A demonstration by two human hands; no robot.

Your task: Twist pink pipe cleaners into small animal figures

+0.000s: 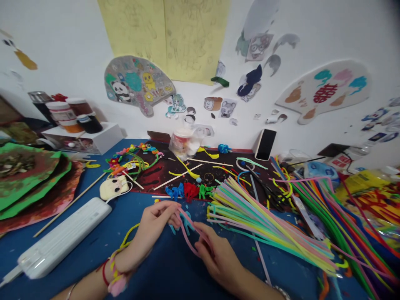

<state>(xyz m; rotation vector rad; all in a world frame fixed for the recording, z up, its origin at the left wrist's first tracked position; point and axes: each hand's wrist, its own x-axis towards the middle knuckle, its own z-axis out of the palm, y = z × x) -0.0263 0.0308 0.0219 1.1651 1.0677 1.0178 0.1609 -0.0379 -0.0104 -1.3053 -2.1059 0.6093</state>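
Note:
My left hand (158, 221) and my right hand (215, 256) hold a pink pipe cleaner (187, 235) between them, its strand looping down from the fingers. Below my left wrist, a yellow pipe cleaner (129, 234) curves across the blue tabletop (165, 275). My left wrist also carries a red string and a pink-and-yellow twisted band (117, 273). Right of my right hand lies a large fan of pastel sticks or straws (265, 225). Small blue pieces (184, 223) lie just behind the pink strand.
A white power strip (62, 237) lies at left, beside stacked green-and-red painted sheets (28, 183). A dark mat (200, 171) holds small colourful twisted figures. Bundled multicoloured pipe cleaners (343, 221) fill the right. Jars stand on a white shelf (83, 139), against a decorated wall.

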